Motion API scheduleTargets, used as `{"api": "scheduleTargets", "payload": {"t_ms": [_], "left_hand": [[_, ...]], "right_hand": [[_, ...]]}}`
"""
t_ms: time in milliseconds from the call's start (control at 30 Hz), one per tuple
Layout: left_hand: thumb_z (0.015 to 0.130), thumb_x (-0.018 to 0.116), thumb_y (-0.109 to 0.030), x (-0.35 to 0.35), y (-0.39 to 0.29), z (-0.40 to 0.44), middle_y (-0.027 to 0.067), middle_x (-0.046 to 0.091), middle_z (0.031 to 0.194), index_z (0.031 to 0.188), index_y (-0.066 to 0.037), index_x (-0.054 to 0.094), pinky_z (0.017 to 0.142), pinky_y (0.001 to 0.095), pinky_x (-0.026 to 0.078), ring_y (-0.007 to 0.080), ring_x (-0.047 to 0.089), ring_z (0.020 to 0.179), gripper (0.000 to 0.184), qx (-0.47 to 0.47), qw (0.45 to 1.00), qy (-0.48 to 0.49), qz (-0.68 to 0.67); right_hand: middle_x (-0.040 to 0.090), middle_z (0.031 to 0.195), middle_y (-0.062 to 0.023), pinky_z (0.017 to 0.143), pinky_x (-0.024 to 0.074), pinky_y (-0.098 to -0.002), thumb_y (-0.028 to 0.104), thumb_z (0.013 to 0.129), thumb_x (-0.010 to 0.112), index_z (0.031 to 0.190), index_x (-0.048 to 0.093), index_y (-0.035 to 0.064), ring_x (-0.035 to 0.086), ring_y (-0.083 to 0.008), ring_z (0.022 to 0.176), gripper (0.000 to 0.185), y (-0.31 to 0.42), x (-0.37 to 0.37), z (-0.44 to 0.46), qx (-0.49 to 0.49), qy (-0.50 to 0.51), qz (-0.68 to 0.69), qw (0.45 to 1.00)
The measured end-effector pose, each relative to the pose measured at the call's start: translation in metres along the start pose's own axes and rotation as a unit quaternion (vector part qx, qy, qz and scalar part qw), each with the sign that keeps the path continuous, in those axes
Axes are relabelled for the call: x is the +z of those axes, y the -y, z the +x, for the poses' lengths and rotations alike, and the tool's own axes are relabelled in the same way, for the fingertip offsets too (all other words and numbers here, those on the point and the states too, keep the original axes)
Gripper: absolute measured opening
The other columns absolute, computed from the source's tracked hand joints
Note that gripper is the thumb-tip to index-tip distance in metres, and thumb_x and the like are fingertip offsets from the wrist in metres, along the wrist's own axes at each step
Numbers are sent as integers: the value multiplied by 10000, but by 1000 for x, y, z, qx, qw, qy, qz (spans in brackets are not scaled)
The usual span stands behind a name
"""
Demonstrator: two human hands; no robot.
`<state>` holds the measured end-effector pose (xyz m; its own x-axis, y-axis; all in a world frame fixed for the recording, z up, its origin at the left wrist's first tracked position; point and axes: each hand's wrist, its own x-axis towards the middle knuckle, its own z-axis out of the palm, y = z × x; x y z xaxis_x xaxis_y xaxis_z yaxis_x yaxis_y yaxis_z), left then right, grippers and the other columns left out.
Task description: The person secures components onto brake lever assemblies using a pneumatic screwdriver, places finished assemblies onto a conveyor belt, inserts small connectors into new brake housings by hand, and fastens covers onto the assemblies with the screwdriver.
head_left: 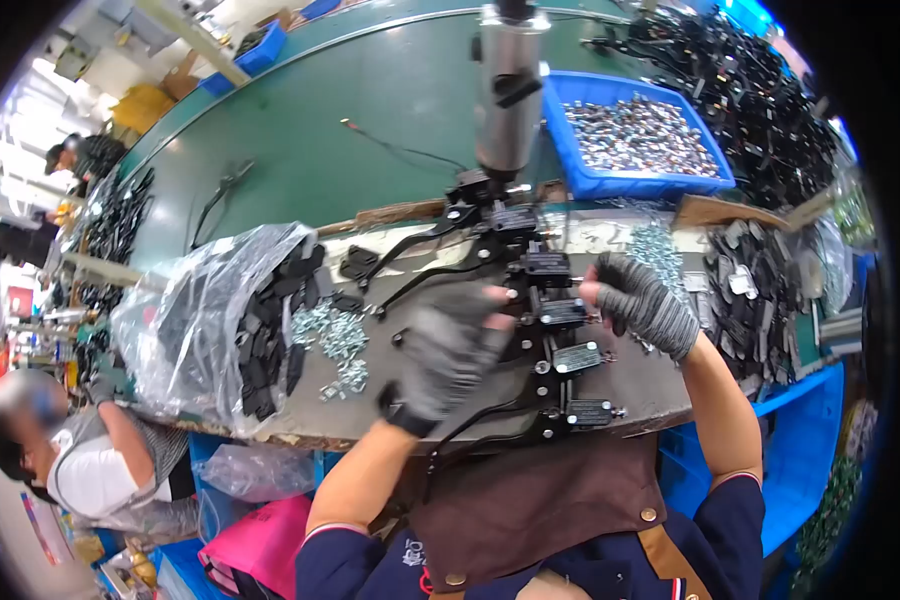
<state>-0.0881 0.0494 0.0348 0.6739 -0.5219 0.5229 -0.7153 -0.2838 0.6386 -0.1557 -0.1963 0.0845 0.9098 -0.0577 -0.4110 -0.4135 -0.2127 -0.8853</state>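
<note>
A column of several black brake lever assemblies [562, 312] runs down the middle of the bench, their lever blades pointing left. My left hand [450, 350], in a grey striped fingerless glove, is smeared by motion over the lever blades, fingertips near the column's left side. On the other side, my right hand [645, 305], gloved alike, has its thumb and fingertips pinched together beside the right ends of the middle assemblies. Whatever lies in that pinch is too small to make out. Above the column's far end stands a metal cylindrical tool [508, 95], its tip down by the farthest assembly.
Small screws lie in a left pile [335, 345] and a right pile [657, 255]. A plastic bag [200, 320] spills black parts. A blue bin [635, 185] holds small metal parts. Black parts [750, 300] lie rightward, more levers [740, 110] behind. A co-worker [100, 450] sits left.
</note>
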Motion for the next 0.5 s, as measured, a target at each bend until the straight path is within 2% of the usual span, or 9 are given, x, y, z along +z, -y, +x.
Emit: {"api": "scheduleTargets", "payload": {"t_ms": [67, 133, 167, 233, 267, 300, 400, 433, 500], "left_hand": [[844, 639, -128, -28, 40, -10, 87, 644, 897, 970, -94, 637, 727, 384, 491, 269, 611, 830, 131, -29, 980, -42, 193], [860, 604, -142, -58, 70, -21, 113, 630, 883, 973, -95, 639, 741, 405, 490, 292, 609, 829, 128, -83, 953, -7, 293], [860, 604, -142, -66, 84, -31, 113, 630, 883, 973, -95, 639, 741, 405, 490, 292, 609, 829, 128, -79, 955, -7, 287], [864, 570, -147, -73, 106, -46, 142, 622, 882, 952, -87, 630, 739, 427, 487, 322, 608, 836, 123, -121, 893, 108, 420], [864, 570, -147, -73, 104, -47, 142, 622, 882, 952, -87, 630, 739, 427, 487, 322, 608, 836, 123, -119, 894, 108, 418], [861, 566, -146, -74, 101, -46, 143, 621, 883, 940, -87, 626, 733, 433, 485, 324, 607, 834, 116, -114, 889, 111, 430], [854, 560, -143, -71, 99, -46, 147, 617, 886, 916, -86, 619, 719, 444, 482, 328, 604, 828, 103, -108, 877, 114, 454], [849, 563, -145, -69, 104, -49, 146, 614, 885, 907, -85, 616, 716, 445, 481, 329, 602, 824, 99, -105, 878, 106, 455], [839, 569, -148, -73, 111, -56, 145, 608, 885, 889, -83, 611, 710, 448, 479, 331, 598, 814, 92, -104, 873, 93, 467]], "right_hand": [[574, 723, 20, 551, 478, -236, 252, 902, 654, 938, 583, 66, 578, -72, 651, 203, -13, -25, 0, -29, -66, 2, 997], [597, 720, -5, 578, 479, -258, 232, 896, 653, 931, 592, 70, 592, -117, 650, 177, -33, -53, 8, -107, -163, 3, 981], [597, 720, -5, 578, 479, -258, 232, 896, 653, 931, 592, 70, 592, -117, 650, 177, -44, -64, 14, -105, -170, 1, 980], [597, 731, -30, 599, 483, -292, 208, 903, 623, 950, 588, 78, 598, -146, 658, 142, -70, -83, 33, -203, -209, -226, 929], [597, 736, -42, 610, 485, -309, 196, 907, 608, 960, 586, 83, 601, -160, 662, 127, -77, -87, 38, -245, -222, -336, 882], [597, 736, -42, 610, 485, -309, 196, 907, 608, 960, 586, 83, 601, -160, 662, 127, -79, -87, 42, -243, -224, -337, 881], [625, 824, -116, 692, 496, -393, 140, 875, 583, 954, 602, 96, 626, -289, 750, 92, -74, -80, 54, -173, -227, -515, 808], [625, 824, -116, 692, 496, -393, 140, 875, 583, 954, 602, 96, 626, -289, 750, 92, -73, -81, 57, -175, -226, -514, 809], [629, 879, -142, 734, 486, -420, 133, 850, 584, 930, 602, 91, 616, -330, 812, 93, -73, -78, 67, -224, -218, -566, 763]]}}
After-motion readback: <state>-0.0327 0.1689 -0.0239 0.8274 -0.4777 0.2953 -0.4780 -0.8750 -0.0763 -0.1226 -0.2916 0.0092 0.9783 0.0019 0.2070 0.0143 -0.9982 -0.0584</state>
